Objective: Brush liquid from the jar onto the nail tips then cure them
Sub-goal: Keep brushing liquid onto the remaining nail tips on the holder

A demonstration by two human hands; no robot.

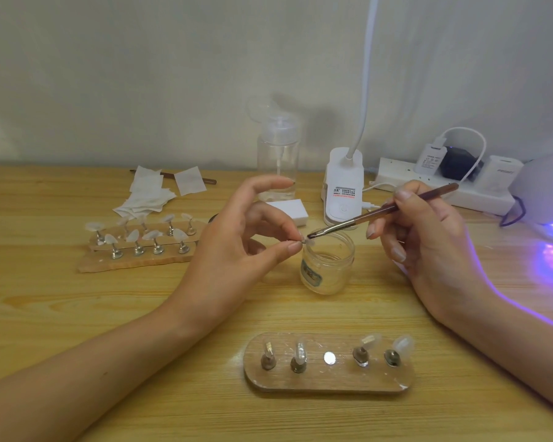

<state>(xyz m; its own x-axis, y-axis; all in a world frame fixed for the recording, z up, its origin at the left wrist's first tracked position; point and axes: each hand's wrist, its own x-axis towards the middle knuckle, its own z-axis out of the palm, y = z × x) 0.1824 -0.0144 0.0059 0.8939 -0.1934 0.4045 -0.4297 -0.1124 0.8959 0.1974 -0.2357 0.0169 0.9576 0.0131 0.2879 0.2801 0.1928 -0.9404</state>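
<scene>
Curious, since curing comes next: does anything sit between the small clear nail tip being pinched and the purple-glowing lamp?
Only the right hand holding the brown-handled brush lies between the small clear nail tip, pinched by the left hand, and the purple-glowing lamp.

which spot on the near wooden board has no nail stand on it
The middle spot of the near board: only a bare silver disc shows there, while the two spots on each side carry a stand with a nail tip.
</scene>
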